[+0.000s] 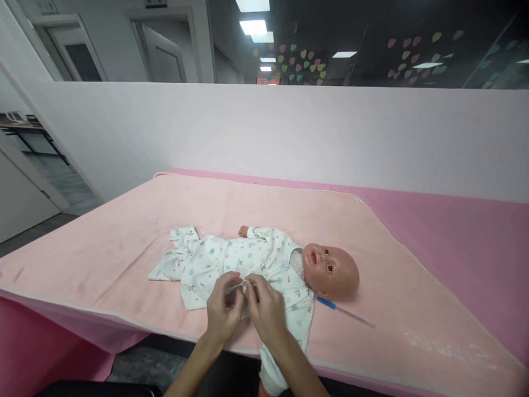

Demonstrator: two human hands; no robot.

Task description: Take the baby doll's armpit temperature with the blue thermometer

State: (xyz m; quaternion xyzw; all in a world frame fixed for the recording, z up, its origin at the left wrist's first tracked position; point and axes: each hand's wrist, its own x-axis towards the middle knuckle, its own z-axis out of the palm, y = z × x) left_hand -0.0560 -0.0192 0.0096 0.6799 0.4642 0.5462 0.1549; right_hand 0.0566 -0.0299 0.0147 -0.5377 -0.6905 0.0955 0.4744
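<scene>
A baby doll (330, 270) lies on its back, its head to the right, in a white printed wrap top (264, 251) and matching trousers (202, 264). At the near side of its waist, my left hand (225, 306) and my right hand (264, 306) meet. Both are closed, with thumbs and fingertips pinching a thin white tie string (243, 282) of the top. Part of the string is hidden by the fingers. The doll's near sleeve (300, 325) hangs past the table's front edge, partly behind my right forearm.
A thin stick with a blue end (326, 302) lies beside the doll's head. Beneath everything is a peach blanket (124, 220) over a pink cover (454, 242). Behind the table rises a white wall (289, 138) with glass above it. The table's front edge is close to my forearms.
</scene>
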